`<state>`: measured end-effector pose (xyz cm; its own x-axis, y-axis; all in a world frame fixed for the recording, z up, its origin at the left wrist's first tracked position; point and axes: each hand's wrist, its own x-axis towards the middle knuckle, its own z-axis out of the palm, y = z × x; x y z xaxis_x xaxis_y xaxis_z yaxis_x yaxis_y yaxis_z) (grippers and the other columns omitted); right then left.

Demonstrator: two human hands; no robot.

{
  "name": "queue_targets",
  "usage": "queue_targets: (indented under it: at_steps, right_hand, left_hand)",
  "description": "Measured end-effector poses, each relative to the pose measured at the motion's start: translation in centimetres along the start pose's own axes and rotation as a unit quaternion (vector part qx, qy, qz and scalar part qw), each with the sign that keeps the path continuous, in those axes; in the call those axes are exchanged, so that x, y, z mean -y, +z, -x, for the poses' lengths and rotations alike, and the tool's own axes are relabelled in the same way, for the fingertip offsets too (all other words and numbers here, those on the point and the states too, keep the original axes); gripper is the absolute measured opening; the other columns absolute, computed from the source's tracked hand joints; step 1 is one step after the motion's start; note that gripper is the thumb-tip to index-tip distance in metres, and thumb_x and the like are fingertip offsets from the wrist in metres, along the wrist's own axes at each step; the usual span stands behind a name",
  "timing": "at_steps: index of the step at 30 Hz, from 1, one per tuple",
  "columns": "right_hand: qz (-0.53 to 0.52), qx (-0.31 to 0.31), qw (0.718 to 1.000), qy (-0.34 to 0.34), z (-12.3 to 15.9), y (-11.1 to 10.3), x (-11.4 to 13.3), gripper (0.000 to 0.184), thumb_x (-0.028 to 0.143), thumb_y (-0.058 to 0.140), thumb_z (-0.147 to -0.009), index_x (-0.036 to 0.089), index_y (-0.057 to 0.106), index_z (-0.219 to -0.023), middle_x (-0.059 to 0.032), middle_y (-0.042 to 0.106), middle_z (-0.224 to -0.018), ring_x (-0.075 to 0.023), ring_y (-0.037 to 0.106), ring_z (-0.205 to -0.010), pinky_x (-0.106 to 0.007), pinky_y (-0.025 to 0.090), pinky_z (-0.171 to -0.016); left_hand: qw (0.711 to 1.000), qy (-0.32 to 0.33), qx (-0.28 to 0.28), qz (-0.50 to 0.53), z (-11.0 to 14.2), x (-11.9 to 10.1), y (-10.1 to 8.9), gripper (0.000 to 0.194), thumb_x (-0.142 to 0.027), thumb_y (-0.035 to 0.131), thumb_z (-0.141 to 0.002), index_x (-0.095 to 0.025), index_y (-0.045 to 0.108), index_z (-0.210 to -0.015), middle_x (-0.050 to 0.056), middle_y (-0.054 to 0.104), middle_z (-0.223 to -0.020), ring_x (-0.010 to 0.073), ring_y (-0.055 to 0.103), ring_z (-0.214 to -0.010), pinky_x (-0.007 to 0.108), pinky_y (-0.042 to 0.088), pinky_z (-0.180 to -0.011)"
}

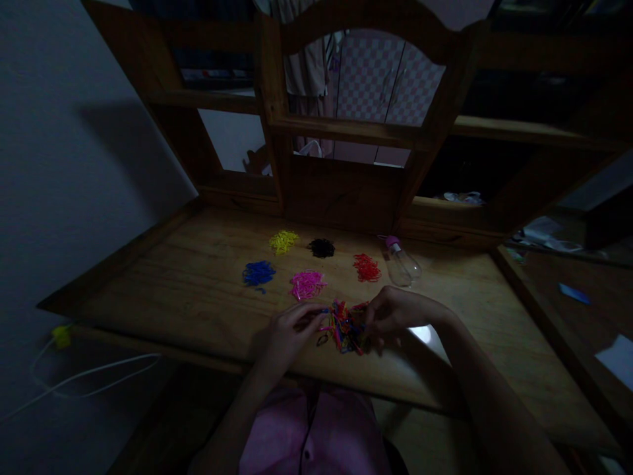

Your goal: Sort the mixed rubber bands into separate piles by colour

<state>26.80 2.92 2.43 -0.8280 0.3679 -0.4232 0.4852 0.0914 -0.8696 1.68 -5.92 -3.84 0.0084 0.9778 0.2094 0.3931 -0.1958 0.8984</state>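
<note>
At the left edge of the frame, I see a pale wall point(99, 171) and, at lower left, a yellow plug point(61, 336) with a white cable point(99, 373). A wooden worktop point(182, 277) spreads across the middle, backed by a shelf unit point(346, 135).

Small, thin pieces lie sorted by colour: a blue pile point(258, 272) left of centre, a yellow pile point(283, 242) just above it, then a pink pile point(307, 285) and a black pile point(322, 248).

Below the pink pile is my left hand point(297, 323); its grip has thumb and forefinger close together beside a bit of blue, but I cannot tell whether they pinch it. The mixed pile point(346, 326) of many colours lies at lower centre, between my hands, its edges partly hidden by fingers.

My right hand point(395, 313) bends over the pile's right edge; dim light keeps me from telling whether that grip pinches anything. Above it are a red pile point(366, 268) and a clear bottle point(403, 265) with a pink cap point(391, 242). The forearm crosses a bright patch on the worktop.

At far right lie a small blue item point(574, 293), any print too small to read, and a white sheet point(618, 359).
</note>
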Motion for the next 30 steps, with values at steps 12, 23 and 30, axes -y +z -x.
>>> queue_targets:
  at_steps: [12, 23, 30]
  right_hand:
    - [0.143, -0.140, 0.979, -0.047, -2.0, 1.6, -0.5, 0.022, 0.030, 0.068, -0.075, 0.015, 0.071, -0.091, -0.0012, 0.068, -0.070, -0.0100, 0.055, -0.055, -0.020, 0.038, -0.050]
    - [0.186, -0.156, 0.969, -0.045, -2.5, 2.2, -0.5, 0.011, 0.021, 0.061, -0.075, 0.014, 0.066, -0.082, 0.0016, 0.062, -0.064, -0.0079, 0.048, -0.053, -0.019, 0.031, -0.048]
    - [0.116, -0.150, 0.980, -0.063, -1.6, 1.1, -0.2, 0.021, 0.031, 0.061, -0.080, 0.014, 0.067, -0.090, -0.0019, 0.066, -0.073, -0.0102, 0.055, -0.059, -0.019, 0.039, -0.051]
  left_hand:
    - [0.999, 0.033, -0.006, -0.030, 0.1, 0.1, 0.0, 0.015, -0.026, 0.057, -0.088, -0.024, 0.068, -0.098, 0.002, 0.070, -0.100, 0.0158, 0.066, -0.092, 0.026, 0.054, -0.083]
    - [0.998, 0.036, -0.006, -0.044, 0.0, 0.2, -0.1, 0.014, -0.026, 0.058, -0.088, -0.024, 0.068, -0.098, 0.001, 0.070, -0.100, 0.0158, 0.066, -0.092, 0.026, 0.053, -0.082]
    - [0.998, 0.044, -0.014, -0.040, 0.0, -0.4, -0.4, 0.016, -0.026, 0.059, -0.088, -0.024, 0.071, -0.097, 0.002, 0.071, -0.099, 0.0172, 0.066, -0.092, 0.028, 0.053, -0.083]
